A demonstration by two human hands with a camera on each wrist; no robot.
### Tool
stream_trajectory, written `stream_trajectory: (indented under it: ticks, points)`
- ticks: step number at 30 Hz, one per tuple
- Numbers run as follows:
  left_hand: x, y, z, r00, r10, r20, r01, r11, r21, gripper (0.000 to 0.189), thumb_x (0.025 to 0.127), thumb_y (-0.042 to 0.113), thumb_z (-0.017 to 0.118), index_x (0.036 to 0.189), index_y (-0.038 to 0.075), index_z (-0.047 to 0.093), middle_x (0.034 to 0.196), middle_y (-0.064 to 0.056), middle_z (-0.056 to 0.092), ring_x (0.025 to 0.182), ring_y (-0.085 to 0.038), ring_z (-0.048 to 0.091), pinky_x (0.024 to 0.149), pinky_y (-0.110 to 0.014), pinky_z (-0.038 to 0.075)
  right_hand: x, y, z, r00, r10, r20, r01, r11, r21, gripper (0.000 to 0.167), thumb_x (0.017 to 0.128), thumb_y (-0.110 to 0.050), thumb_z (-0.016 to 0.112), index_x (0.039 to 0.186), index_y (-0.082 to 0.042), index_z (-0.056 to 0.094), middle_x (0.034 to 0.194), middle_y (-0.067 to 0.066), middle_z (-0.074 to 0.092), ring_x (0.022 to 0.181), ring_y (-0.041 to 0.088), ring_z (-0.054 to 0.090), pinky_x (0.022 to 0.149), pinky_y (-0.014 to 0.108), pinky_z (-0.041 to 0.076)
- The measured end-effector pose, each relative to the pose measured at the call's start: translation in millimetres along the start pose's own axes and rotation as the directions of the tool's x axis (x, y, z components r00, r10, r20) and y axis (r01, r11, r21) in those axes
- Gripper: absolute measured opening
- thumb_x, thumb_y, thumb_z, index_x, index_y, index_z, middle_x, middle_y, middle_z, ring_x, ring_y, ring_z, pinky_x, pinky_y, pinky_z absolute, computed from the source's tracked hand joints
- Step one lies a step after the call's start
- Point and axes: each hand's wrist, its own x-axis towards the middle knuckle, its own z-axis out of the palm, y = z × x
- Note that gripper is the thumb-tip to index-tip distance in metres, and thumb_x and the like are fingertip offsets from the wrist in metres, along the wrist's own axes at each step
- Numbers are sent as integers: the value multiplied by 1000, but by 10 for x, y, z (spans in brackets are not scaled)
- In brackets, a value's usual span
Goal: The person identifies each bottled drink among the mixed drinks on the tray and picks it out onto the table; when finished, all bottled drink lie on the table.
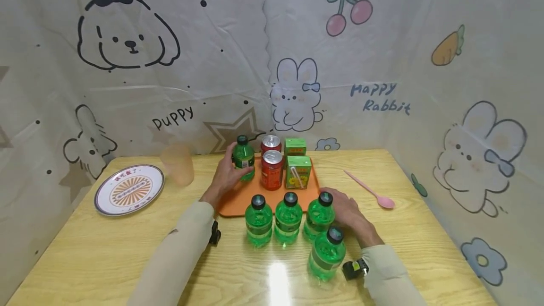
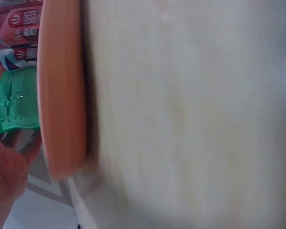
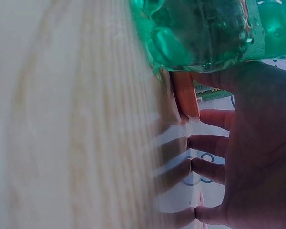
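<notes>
My left hand [image 1: 228,174] grips a green bottle [image 1: 243,159] with a black cap, upright at the left part of the orange tray [image 1: 238,202]. In the left wrist view that bottle [image 2: 19,100] stands behind the tray's rim, beside red cans. Two red cans [image 1: 272,171] and two green juice boxes [image 1: 297,172] stand on the tray too. Beside the tray's right front corner, my right hand [image 1: 345,208] holds nothing; its fairly straight fingers [image 3: 209,145] touch the tabletop. Close to it stands another green bottle [image 1: 319,216].
Several green bottles [image 1: 288,218] stand in front of the tray, one nearer me [image 1: 326,255]. A patterned plate [image 1: 129,190] and a translucent peach cup [image 1: 178,166] are on the left. A pink spoon [image 1: 374,192] lies at right. Printed cloth [image 1: 229,37] hangs behind the table.
</notes>
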Motion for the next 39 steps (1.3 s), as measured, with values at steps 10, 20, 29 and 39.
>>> stream_trajectory:
  ticks: [10, 20, 29, 39]
  points:
    - [-266, 133, -243, 998, 67, -16, -68, 997, -27, 89, 80, 22, 80, 149, 25, 23, 128, -20, 58, 119, -37, 56, 100, -56, 45, 26, 13, 6, 999, 33, 6, -33, 999, -5, 57, 96, -37, 52, 146, -13, 41, 151, 17, 40, 139, 44, 34, 106, 75, 17]
    - [-707, 213, -632, 988, 156, -17, -155, 987, 28, 91, 77, 25, 83, 147, 34, 25, 118, -17, 64, 105, -34, 63, 83, -51, 54, 38, -2, 17, 1000, 24, 10, -24, 1000, -11, 57, 96, -38, 53, 146, -12, 42, 150, 18, 41, 138, 44, 35, 105, 75, 19]
    - [-1087, 144, -801, 975, 216, 48, -217, 976, 26, 92, 73, 13, 85, 145, 21, 28, 116, -17, 63, 101, -26, 63, 81, -39, 55, 0, -6, 6, 1000, 4, 4, -3, 1000, -27, 54, 97, -34, 48, 145, -9, 42, 149, 19, 41, 138, 44, 35, 106, 75, 19]
    - [-1470, 234, -765, 921, 354, 162, -365, 930, 37, 90, 67, 14, 89, 138, 14, 33, 114, -10, 65, 96, -10, 64, 79, -35, 56, 39, 2, -2, 998, 58, 15, -58, 998, -10, 64, 93, -44, 55, 147, -14, 40, 152, 16, 39, 140, 43, 33, 107, 74, 17]
